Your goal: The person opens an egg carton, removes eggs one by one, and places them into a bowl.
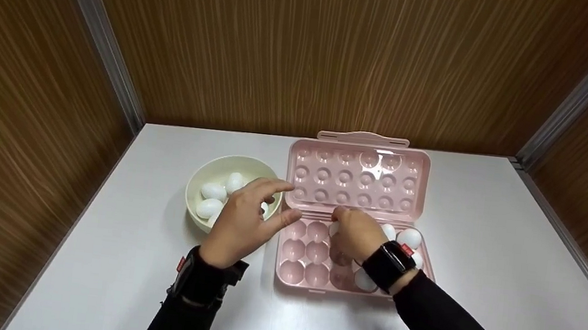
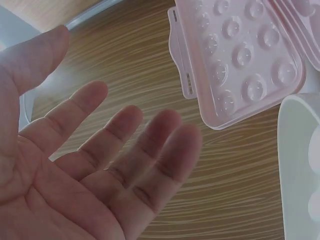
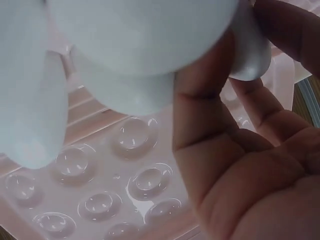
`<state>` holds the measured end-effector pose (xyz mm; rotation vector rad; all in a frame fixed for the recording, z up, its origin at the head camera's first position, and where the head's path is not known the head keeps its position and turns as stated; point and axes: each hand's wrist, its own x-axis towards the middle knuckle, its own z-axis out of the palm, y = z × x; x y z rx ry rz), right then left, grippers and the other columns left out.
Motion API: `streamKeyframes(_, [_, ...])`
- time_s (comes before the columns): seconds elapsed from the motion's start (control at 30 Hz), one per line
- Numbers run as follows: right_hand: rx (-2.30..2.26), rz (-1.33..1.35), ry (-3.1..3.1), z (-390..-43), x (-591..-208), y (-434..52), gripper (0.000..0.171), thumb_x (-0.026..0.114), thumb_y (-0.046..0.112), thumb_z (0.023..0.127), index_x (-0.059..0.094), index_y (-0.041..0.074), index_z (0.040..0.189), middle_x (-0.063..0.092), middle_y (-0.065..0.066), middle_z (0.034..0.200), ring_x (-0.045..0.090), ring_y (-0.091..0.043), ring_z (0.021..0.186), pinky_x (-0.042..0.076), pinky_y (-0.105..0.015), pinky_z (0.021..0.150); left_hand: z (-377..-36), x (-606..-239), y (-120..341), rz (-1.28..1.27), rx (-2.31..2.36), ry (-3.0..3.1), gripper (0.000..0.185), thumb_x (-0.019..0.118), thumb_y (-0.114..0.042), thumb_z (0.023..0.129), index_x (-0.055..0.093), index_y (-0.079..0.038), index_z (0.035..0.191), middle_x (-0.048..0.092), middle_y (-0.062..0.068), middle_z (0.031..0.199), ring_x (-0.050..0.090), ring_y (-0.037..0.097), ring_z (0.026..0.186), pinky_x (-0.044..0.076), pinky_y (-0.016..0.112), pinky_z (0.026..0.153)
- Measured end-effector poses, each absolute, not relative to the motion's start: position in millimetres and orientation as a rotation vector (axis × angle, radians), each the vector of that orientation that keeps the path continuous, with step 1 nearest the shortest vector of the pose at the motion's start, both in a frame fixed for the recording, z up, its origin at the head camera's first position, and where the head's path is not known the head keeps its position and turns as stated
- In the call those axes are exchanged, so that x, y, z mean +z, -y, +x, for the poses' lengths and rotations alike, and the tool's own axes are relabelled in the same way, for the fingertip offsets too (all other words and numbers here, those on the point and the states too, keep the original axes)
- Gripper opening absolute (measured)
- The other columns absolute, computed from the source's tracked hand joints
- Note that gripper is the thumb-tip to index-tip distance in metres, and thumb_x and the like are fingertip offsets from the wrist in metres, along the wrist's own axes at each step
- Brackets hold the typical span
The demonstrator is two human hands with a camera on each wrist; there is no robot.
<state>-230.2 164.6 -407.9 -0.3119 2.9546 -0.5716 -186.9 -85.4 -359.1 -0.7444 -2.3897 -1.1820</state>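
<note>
So the person's right hand [image 1: 358,232] has a white egg [image 1: 334,228] pinched in its fingertips, right at the far row of a pink plastic egg carton, third column from the left. Can't really tell whether that egg is sitting all the way down in its cup, since the fingers cover most of it. The right wrist view shows the curled fingers and thumb around it pretty well, with other eggs looming up close.

The left hand [image 1: 247,220] is holding nothing, fingers loose and thumb spread well apart from them, hovering over the right side of a pale bowl [image 1: 250,165]. That bowl sits just left of the carton with several white eggs [image 1: 213,191] in it, some hidden under the hand.

The carton's tray [image 1: 300,286] has more eggs [image 1: 409,238] toward its right side, partly blocked by the right wrist. Its lid [image 1: 355,179] is flipped back on the far side, bumpy inside facing up. Everything's on a white table [image 1: 115,255] with wood-grain panels [image 1: 306,51] around it, and both wrists wear black bands [image 1: 387,265].
</note>
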Motion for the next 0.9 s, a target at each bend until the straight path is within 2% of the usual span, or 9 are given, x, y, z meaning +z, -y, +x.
streamKeyframes(0.13, [-0.874, -0.437, -2.892, -224.3, -395.1, -164.7, 0.034, 0.078, 0.014, 0.092, 0.069, 0.003, 0.123, 0.076, -0.012, 0.099, 0.072, -0.022, 0.084, 0.064, -0.039, 0.079, -184.7, -360.5, 85.9, -0.780, -1.220, 2.388, 0.050, 0.086, -0.035, 0.091, 0.073, -0.013, 0.134, 0.074, 0.007, 0.130, 0.069, 0.020, 0.105, 0.063, 0.044, 0.080])
streamKeyframes(0.33, [-1.450, -0.640, -2.516, -213.1, -368.8, -158.9, 0.034, 0.078, 0.025, 0.097, 0.070, 0.006, 0.124, 0.078, -0.009, 0.103, 0.072, -0.019, 0.088, 0.063, -0.030, 0.078, -184.1, -364.2, 83.1, -0.906, -1.266, 2.376, 0.061, 0.092, -0.028, 0.082, 0.072, -0.009, 0.136, 0.072, 0.009, 0.137, 0.074, 0.021, 0.106, 0.064, 0.037, 0.090])
streamKeyframes(0.43, [-1.565, -0.657, -2.361, -209.8, -363.8, -154.3, 0.033, 0.076, 0.026, 0.100, 0.068, 0.005, 0.125, 0.075, -0.007, 0.104, 0.070, -0.018, 0.088, 0.063, -0.028, 0.076, -184.0, -365.1, 80.3, -0.934, -1.272, 2.347, 0.057, 0.094, -0.022, 0.080, 0.075, -0.006, 0.131, 0.075, 0.011, 0.132, 0.076, 0.022, 0.096, 0.065, 0.032, 0.085])
streamKeyframes(0.53, [-1.626, -0.653, -2.265, -208.9, -365.3, -150.5, 0.032, 0.074, 0.022, 0.102, 0.066, 0.003, 0.126, 0.073, -0.007, 0.104, 0.070, -0.020, 0.089, 0.063, -0.028, 0.077, -184.4, -365.6, 77.7, -0.934, -1.221, 2.351, 0.050, 0.094, -0.018, 0.080, 0.078, -0.006, 0.126, 0.078, 0.009, 0.125, 0.074, 0.021, 0.092, 0.064, 0.030, 0.082])
streamKeyframes(0.67, [-1.660, -0.629, -2.204, -206.2, -369.1, -145.8, 0.032, 0.073, 0.019, 0.102, 0.066, 0.002, 0.128, 0.073, -0.009, 0.106, 0.071, -0.027, 0.093, 0.064, -0.030, 0.080, -185.1, -368.0, 75.5, -0.933, -1.123, 2.394, 0.046, 0.092, -0.012, 0.082, 0.078, -0.006, 0.124, 0.079, 0.009, 0.122, 0.075, 0.024, 0.106, 0.063, 0.034, 0.091])
streamKeyframes(0.8, [-1.525, -0.689, -2.349, -203.3, -370.9, -146.1, 0.048, 0.075, 0.027, 0.101, 0.062, 0.004, 0.141, 0.074, -0.013, 0.124, 0.071, -0.033, 0.114, 0.063, -0.039, 0.096, -186.4, -371.7, 77.4, -0.832, -0.941, 2.409, 0.044, 0.090, -0.008, 0.081, 0.078, -0.008, 0.123, 0.080, 0.010, 0.120, 0.077, 0.027, 0.112, 0.060, 0.043, 0.099])
streamKeyframes(0.9, [-1.236, -0.745, -2.627, -199.5, -371.1, -155.6, 0.072, 0.078, 0.040, 0.098, 0.051, 0.008, 0.157, 0.063, -0.018, 0.150, 0.061, -0.039, 0.139, 0.052, -0.055, 0.115, -191.6, -374.9, 84.5, -0.637, -0.779, 2.443, 0.042, 0.089, -0.010, 0.080, 0.078, -0.012, 0.120, 0.081, 0.009, 0.118, 0.077, 0.028, 0.110, 0.054, 0.051, 0.095])
